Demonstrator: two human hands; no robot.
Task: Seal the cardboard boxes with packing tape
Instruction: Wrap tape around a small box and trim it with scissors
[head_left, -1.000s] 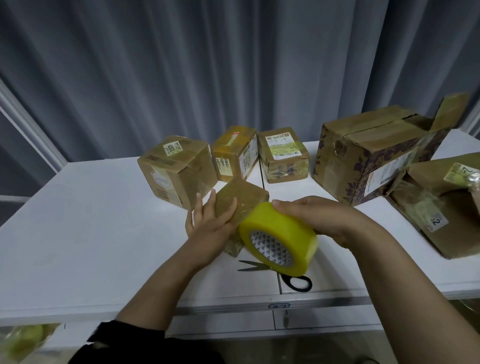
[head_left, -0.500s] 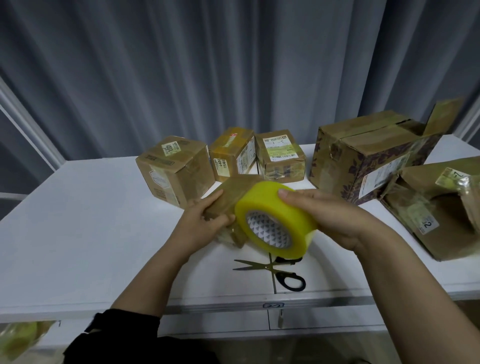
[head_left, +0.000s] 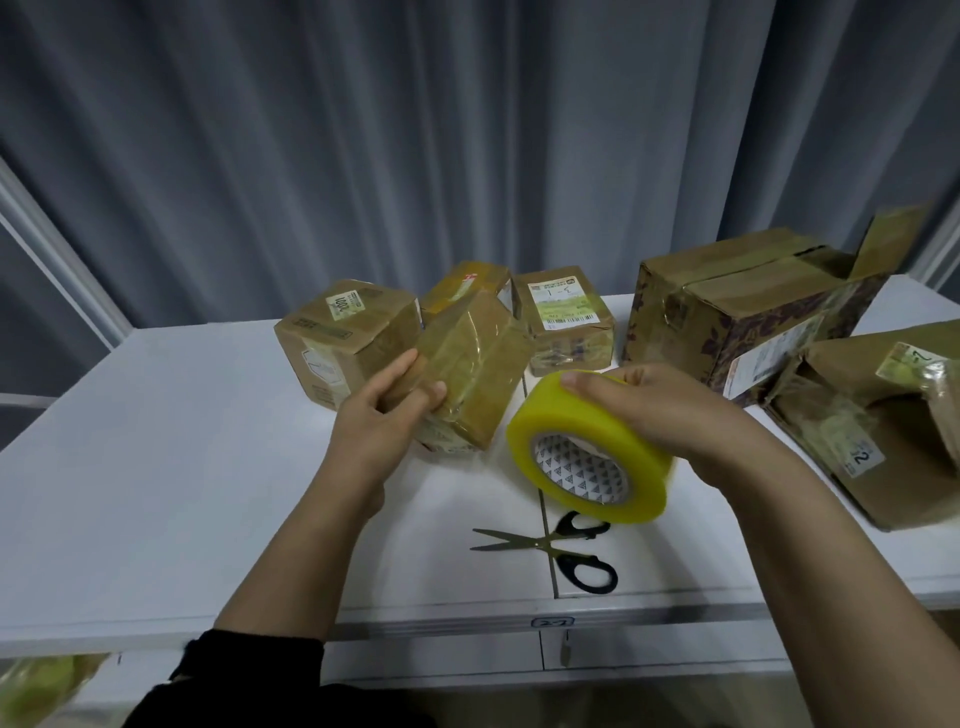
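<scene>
Person's body, head view.

Left hand (head_left: 384, 415): bare. Left forearm bare from the wrist to just short of the elbow.

At that point a black sleeve (head_left: 249, 657) begins. Cuff edge is bunched and uneven, with a small loose tuft on its outer side. Fabric is matte and plain as far as the dim light shows.

Along the bottom edge there is more dark garment (head_left: 311, 709), apparently the same cloth, its detail lost in shadow.

Right hand (head_left: 660, 415): bare. Right forearm bare up to the frame's edge.

Fingernails are short where they show.
</scene>
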